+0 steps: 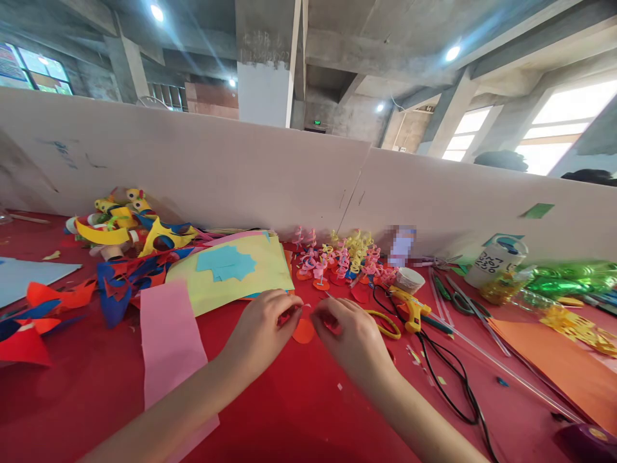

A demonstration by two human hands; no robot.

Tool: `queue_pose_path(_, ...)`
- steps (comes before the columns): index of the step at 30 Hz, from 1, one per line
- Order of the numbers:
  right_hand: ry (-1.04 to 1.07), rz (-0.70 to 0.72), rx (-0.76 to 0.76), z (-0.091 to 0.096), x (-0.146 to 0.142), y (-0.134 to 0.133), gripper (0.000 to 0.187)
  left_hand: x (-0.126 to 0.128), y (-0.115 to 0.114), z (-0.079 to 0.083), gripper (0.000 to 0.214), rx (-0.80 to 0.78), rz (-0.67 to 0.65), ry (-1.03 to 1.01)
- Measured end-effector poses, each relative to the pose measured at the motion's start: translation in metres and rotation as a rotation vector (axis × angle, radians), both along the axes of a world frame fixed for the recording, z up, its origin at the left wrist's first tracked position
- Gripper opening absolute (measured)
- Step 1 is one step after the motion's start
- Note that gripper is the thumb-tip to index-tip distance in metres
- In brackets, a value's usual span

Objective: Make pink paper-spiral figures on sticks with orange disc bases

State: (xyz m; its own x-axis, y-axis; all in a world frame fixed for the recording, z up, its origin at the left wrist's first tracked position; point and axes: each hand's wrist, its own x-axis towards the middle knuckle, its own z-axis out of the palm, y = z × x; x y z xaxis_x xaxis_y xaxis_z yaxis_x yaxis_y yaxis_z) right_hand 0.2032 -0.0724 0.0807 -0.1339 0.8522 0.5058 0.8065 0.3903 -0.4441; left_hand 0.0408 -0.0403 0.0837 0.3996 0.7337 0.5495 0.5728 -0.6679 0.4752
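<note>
My left hand (264,325) and my right hand (351,334) meet over the red tablecloth (299,399), both with fingers pinched. Between them lies a small orange paper disc (303,331), touched by the left fingertips. A thin clear stick (328,295) rises from the right fingers. What else the fingers grip is hidden. Just beyond stands a cluster of pink and yellow curled paper flowers (342,257) on small discs.
Yellow sheets with a blue cutout (231,267) and a pink strip (171,341) lie to the left, with paper scraps (120,257) behind. Yellow scissors (385,325), a glue gun (414,308) with black cord, an orange sheet (563,360) and a white bottle (496,260) lie right. A cardboard divider (241,167) backs the table.
</note>
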Motion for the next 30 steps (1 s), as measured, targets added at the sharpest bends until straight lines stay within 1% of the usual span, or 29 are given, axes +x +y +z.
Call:
queue_pose_path(2,0.089,0.008,-0.036,-0.001,0.000,0.002,0.008,0.002,0.000,-0.003,0.016,-0.083,0.020,-0.048)
queue_pose_path(5,0.181,0.005,-0.074,-0.002,0.002,0.006,0.008,0.004,0.002,-0.007,0.024,-0.201,0.017,-0.121)
queue_pose_path(7,0.226,0.016,-0.154,-0.004,0.003,0.009,0.009,0.005,0.004,-0.008,0.026,-0.256,0.007,-0.139)
queue_pose_path(10,0.298,0.067,-0.300,-0.007,0.005,0.012,0.012,0.005,0.005,-0.009,0.021,-0.308,-0.007,-0.152)
queue_pose_path(13,0.351,0.092,-0.378,-0.009,0.005,0.014,0.011,0.006,0.004,-0.008,0.017,-0.355,-0.022,-0.183)
queue_pose_path(16,0.324,0.079,-0.372,-0.008,0.005,0.013,0.010,0.006,0.004,-0.007,0.014,-0.372,-0.033,-0.192)
queue_pose_path(20,0.226,0.036,-0.259,-0.006,0.005,0.011,0.011,0.006,0.005,-0.008,0.012,-0.365,-0.050,-0.161)
queue_pose_path(22,0.240,0.017,-0.257,-0.006,0.005,0.012,0.009,0.007,0.005,-0.010,0.012,-0.369,-0.054,-0.152)
queue_pose_path(25,0.372,0.046,-0.351,-0.010,0.005,0.016,0.010,0.008,0.005,-0.014,0.012,-0.398,-0.055,-0.166)
queue_pose_path(30,0.761,0.223,-0.567,-0.025,0.007,0.026,0.024,0.009,0.007,-0.020,0.005,-0.537,-0.108,-0.294)
